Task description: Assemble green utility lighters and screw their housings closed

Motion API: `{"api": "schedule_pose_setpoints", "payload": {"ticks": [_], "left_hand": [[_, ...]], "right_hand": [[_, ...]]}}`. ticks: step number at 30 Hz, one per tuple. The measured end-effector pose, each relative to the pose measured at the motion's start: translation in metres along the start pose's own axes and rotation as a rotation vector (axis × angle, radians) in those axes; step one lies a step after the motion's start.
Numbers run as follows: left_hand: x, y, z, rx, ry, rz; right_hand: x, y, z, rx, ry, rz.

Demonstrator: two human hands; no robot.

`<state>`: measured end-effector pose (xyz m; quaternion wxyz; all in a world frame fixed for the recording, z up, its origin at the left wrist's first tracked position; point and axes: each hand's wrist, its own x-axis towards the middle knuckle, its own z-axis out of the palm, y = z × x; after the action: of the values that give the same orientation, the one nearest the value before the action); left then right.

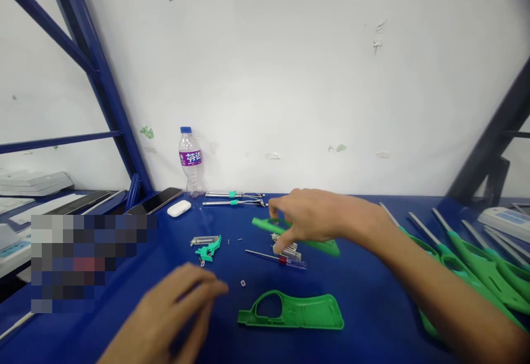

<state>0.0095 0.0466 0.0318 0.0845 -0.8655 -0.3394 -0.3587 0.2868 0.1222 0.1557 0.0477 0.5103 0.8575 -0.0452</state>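
Observation:
My right hand (306, 215) grips a green plastic lighter shell half (321, 244) by its looped end, tilted above the table. Beneath it lie a screwdriver with a clear and red handle (292, 262) and several small metal parts (292, 248), partly covered by the hand. A second green shell half (312, 311) rests hollow side up close to me. My left hand (174, 314) is slightly blurred, with fingers loosely bent, apart and nothing visible in them. Beyond it are a teal plastic trigger piece (208, 249), a metal-and-clear lighter part (205, 240) and a tiny pale part (243, 283).
Several green long-necked lighters (476, 267) lie at the right. Thin metal rods with wires (232, 202) lie by the wall. A plastic bottle (191, 165), white earphone case (179, 208) and phone (156, 201) stand or lie at the back left. Blue frame posts (107, 88) rise beside the table.

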Motion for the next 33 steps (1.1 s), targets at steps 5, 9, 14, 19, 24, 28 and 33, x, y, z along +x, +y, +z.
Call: {"api": "schedule_pose_setpoints", "payload": {"ticks": [5, 9, 14, 19, 24, 28, 33], "left_hand": [[0.072, -0.056, -0.013, 0.2, -0.107, -0.029], [0.104, -0.104, 0.017, 0.27, -0.286, -0.086], [0.121, -0.158, 0.059, 0.279, -0.44, -0.14], [0.128, -0.186, 0.08, 0.212, -0.483, -0.128], [0.128, -0.193, 0.087, 0.177, -0.505, -0.115], [0.131, -0.192, 0.085, 0.189, -0.506, -0.102], [0.131, -0.183, 0.083, 0.214, -0.472, -0.107]], "right_hand": [[0.015, 0.05, 0.04, -0.048, 0.227, 0.141], [0.023, 0.076, 0.072, 0.016, 0.326, 0.155], [0.028, 0.08, 0.086, 0.128, 0.336, 0.116], [0.026, 0.073, 0.086, 0.215, 0.31, 0.084], [0.019, 0.063, 0.079, 0.294, 0.296, -0.006], [0.007, 0.049, 0.068, 0.35, 0.286, -0.068], [-0.018, 0.015, 0.06, 0.327, 0.202, -0.159]]}}
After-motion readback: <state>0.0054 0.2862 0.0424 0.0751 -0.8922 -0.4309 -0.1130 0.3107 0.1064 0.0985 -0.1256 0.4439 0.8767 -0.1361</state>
